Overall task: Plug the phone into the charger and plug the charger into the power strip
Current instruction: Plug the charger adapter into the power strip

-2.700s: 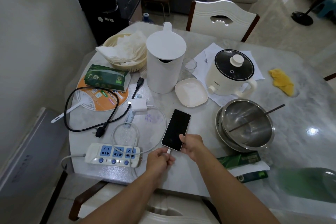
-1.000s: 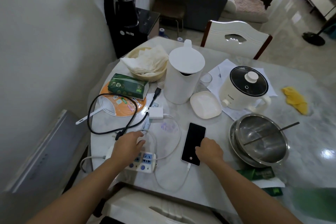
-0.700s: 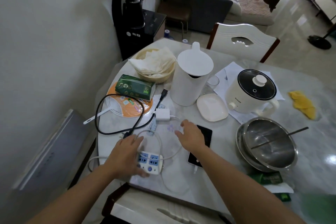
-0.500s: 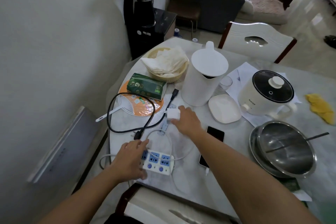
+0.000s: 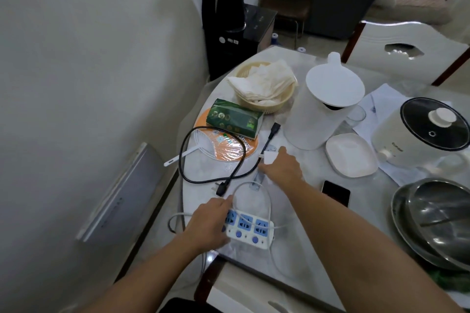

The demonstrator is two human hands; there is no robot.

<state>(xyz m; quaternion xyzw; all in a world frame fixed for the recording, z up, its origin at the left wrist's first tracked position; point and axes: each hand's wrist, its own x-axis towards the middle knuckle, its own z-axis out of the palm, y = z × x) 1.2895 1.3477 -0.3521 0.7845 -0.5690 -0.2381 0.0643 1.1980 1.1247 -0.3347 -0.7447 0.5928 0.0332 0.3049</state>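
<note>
While the left hand (image 5: 208, 221) lies flat, fingers spread, pinning the near end of the power strip (image 5: 250, 229) by the table's front edge (image 5: 254, 265), the right hand (image 5: 281, 169) has left the phone (image 5: 335, 192) and now closes around the white charger block (image 5: 269, 157) farther back. The phone lies dark, face up, right of that forearm — whether its cable is seated is hidden. Plugging the charger into the strip looks like the remaining step. A white cable (image 5: 256, 187) loops across the bare patch between them; a black cord (image 5: 201, 160) crowds the left.
</note>
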